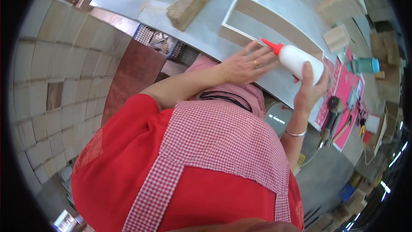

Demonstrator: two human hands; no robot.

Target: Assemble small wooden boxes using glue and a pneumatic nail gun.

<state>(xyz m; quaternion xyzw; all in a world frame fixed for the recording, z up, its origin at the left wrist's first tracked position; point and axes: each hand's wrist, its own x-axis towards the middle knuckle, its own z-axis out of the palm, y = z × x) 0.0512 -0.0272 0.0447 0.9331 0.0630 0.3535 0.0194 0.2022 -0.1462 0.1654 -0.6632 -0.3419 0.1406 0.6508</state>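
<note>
My right hand (312,87) is wrapped round a white squeeze glue bottle (296,61), tilted so that its red pointed nozzle (271,46) faces up and left. Close to that nozzle, my left hand (250,65) is held out with its fingers extended and nothing in it; a ring shows on one finger. Just beyond both hands lies a long rectangular frame of pale wood (257,15) on the table. The bottle and the left fingers overlap its near side in this view, and I cannot tell whether they touch it.
A pale grey table (206,38) spans the area ahead. On it, a rough brown block (193,2) lies left of the frame. Tools, including a brush (334,105), rest on a pink sheet (339,86) at right, near a teal bottle (365,65). Stacked wooden pieces (73,77) fill the left.
</note>
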